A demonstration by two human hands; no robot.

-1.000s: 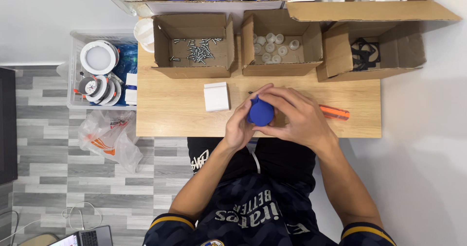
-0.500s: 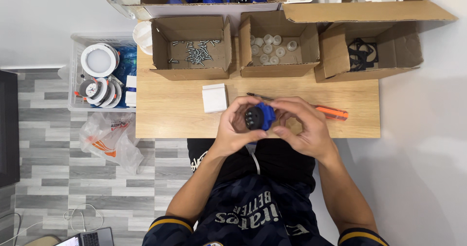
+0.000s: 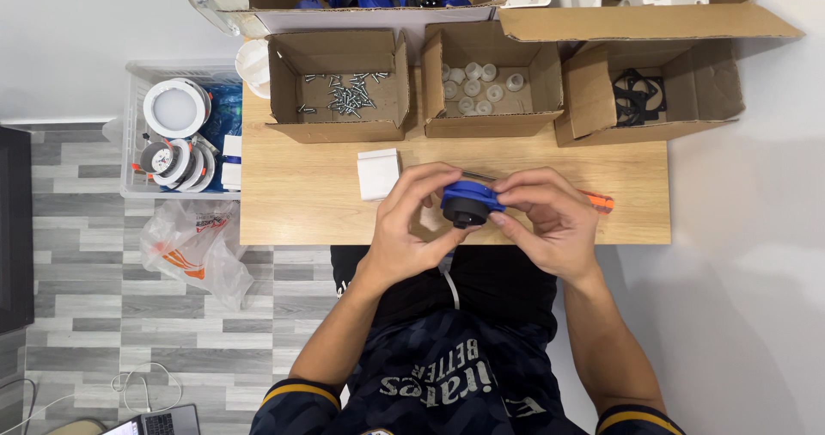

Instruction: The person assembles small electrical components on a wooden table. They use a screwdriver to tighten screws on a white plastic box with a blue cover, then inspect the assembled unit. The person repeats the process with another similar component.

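On the floor at far left sits a clear bin (image 3: pixel 136 156) of round white fittings, with a crumpled plastic bag (image 3: pixel 191 250) just below it. The wooden table (image 3: pixel 292 216) carries three open cardboard boxes along its back edge: the box of screws (image 3: pixel 337 91), the box of white caps (image 3: pixel 490 87) and the box of black parts (image 3: pixel 662 91). A small white block (image 3: pixel 378 174) lies on the table just left of the hands. The left hand (image 3: pixel 411 224) curls its fingers around the left side of a round blue and black part (image 3: pixel 468 203), held above the table's front edge. The right hand (image 3: pixel 550 220) grasps the same part from the right, fingertips pressed on its blue rim. An orange-handled screwdriver (image 3: pixel 597 199) lies on the table behind the right hand, partly hidden by it
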